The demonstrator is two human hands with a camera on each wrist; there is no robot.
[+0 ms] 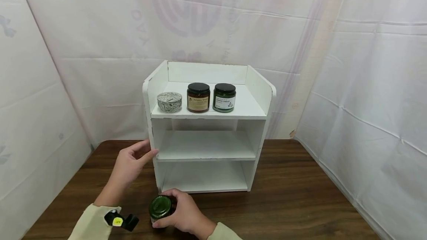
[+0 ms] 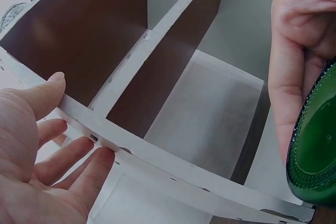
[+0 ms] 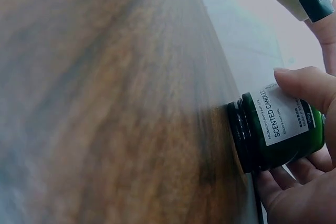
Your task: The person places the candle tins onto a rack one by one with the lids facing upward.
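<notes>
A white three-tier shelf (image 1: pixel 207 160) stands on the dark wooden table. At its left side panel, my left hand (image 1: pixel 131 160) holds the front edge; the left wrist view has the thumb over the edge and the other fingers against the outer face. In front of the shelf's lower left corner, my right hand (image 1: pixel 186 212) grips a green glass scented candle jar (image 1: pixel 160 206). That candle jar is upside down, its glass base facing up. In the right wrist view its black lid (image 3: pixel 240 137) is down at the table and its white label shows between thumb and fingers.
On the top tier stand a round patterned tin (image 1: pixel 169 102), an amber jar (image 1: pixel 198 98) with a black lid and another green candle jar (image 1: pixel 224 98). The wooden table (image 1: pixel 293 195) extends to both sides. White cloth (image 1: pixel 110 29) hangs behind and around it.
</notes>
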